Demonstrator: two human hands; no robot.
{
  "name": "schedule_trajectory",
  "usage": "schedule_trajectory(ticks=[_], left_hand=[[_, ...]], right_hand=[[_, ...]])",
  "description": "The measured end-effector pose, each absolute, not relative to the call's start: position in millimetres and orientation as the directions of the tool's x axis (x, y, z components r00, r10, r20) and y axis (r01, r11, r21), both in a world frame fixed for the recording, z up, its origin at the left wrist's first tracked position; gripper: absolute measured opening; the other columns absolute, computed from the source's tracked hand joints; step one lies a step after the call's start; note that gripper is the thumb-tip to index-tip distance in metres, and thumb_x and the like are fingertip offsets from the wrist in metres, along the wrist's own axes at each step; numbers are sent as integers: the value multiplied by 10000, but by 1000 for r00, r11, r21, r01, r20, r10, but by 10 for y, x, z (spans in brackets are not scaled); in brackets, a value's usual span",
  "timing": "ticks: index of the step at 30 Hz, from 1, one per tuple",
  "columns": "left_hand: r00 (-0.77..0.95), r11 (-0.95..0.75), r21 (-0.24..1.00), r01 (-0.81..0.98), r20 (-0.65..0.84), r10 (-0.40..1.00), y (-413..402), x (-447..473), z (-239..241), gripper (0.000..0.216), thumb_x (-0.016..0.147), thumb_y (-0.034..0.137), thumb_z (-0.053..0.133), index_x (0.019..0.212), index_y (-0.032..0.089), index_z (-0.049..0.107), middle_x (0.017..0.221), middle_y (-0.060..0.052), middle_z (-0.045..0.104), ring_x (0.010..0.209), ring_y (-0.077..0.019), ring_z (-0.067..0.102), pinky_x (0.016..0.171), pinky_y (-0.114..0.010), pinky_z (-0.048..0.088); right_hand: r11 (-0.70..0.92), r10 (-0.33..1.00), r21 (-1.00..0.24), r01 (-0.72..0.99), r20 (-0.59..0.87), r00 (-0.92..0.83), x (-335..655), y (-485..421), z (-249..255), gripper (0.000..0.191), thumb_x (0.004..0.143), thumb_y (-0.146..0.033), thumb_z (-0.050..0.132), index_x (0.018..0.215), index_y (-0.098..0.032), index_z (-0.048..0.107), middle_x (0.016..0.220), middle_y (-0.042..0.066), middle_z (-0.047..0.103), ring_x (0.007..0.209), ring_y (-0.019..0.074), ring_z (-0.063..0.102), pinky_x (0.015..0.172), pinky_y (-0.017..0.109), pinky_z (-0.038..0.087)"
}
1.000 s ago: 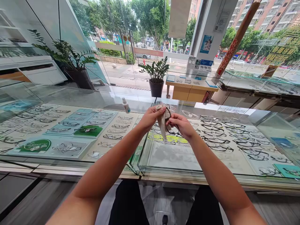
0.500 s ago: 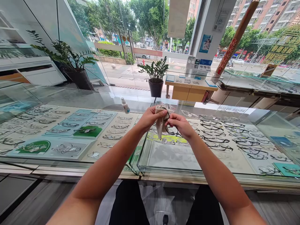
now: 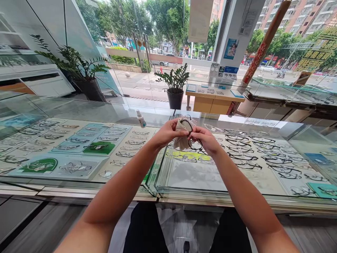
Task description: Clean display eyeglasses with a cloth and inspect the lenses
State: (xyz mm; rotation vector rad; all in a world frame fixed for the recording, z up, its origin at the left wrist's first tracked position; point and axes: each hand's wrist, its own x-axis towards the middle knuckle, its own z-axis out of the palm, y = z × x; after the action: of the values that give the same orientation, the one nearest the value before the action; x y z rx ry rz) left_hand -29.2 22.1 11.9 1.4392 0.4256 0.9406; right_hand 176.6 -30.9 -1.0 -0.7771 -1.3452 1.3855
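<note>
Both my hands meet above the glass counter (image 3: 189, 175). My left hand (image 3: 165, 133) pinches a beige cleaning cloth (image 3: 181, 140) against a lens of a pair of black-framed glasses (image 3: 193, 140). My right hand (image 3: 206, 138) is closed on the frame of those glasses from the right side. The cloth hangs bunched below my left thumb and covers part of the frame.
Under the glass lie several rows of spectacle frames (image 3: 244, 154) and green and blue display cards (image 3: 98, 147). A small spray bottle (image 3: 141, 118) stands on the counter behind my left hand. Potted plants (image 3: 175, 86) and a yellow table (image 3: 214, 98) stand beyond.
The cloth has bunched up shorter and sits lower against the lens; my hands have drawn slightly closer together. The glasses have turned a little in my right hand.
</note>
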Motion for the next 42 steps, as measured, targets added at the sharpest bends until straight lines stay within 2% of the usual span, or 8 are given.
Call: schedule_trajectory(ticks=[6,18,25,29,32,36,39,42], left_hand=[[566,-147,950,-277,285,774,219,-278,109,510,663,379,1093,994,126,799,928,-91,829,809,-178,746,777,-280,597],[497,-220,950,-221,303,813,191,-245,119,507,645,440,1081,904,128,777,826,-70,804,712,-169,716,686,-273,576],[386,-325,925,-198,378,841,129,-144,79,556,778,645,972,783,165,692,672,-13,704,582,-137,609,572,-258,479],[471,-293,940,-175,342,813,189,-205,90,623,882,754,844,782,156,703,674,-42,713,568,-147,610,553,-265,479],[581,-253,949,-186,314,751,246,-315,140,581,895,704,864,868,132,769,804,-88,781,695,-183,697,652,-283,553],[658,-216,948,-232,317,683,257,-385,194,453,827,514,989,983,133,799,938,-101,808,837,-199,739,768,-296,589],[617,-207,942,-265,330,714,226,-318,166,478,733,432,1056,989,141,777,921,-74,795,822,-175,721,770,-277,574],[517,-237,941,-242,332,789,180,-204,101,529,698,507,1055,926,150,738,827,-39,761,725,-156,672,692,-266,536]], right_hand=[[113,949,-966,-234,175,-261,1771,-332,20,332,753,-474,896,748,-235,666,818,37,744,747,170,479,739,342,386],[92,936,-967,-237,165,-312,1774,-315,-3,377,756,-514,927,762,-229,681,823,38,745,738,165,488,719,334,390],[92,925,-966,-243,173,-338,1742,-333,-4,372,774,-503,914,741,-233,661,834,35,745,735,163,479,736,343,390],[88,931,-970,-228,162,-328,1766,-318,-3,346,777,-483,895,748,-230,661,824,38,743,733,164,477,726,341,384],[99,940,-975,-200,158,-303,1805,-318,21,324,781,-477,889,750,-232,678,822,38,743,744,169,488,729,341,395],[102,947,-975,-196,155,-281,1834,-326,48,313,774,-471,896,750,-232,695,823,41,743,768,175,512,744,341,410],[87,948,-972,-217,148,-281,1815,-325,34,335,754,-488,916,755,-229,703,829,44,753,770,174,523,743,339,408],[69,941,-968,-242,144,-307,1774,-322,0,365,740,-509,934,753,-229,701,836,48,756,765,175,531,731,342,408]])
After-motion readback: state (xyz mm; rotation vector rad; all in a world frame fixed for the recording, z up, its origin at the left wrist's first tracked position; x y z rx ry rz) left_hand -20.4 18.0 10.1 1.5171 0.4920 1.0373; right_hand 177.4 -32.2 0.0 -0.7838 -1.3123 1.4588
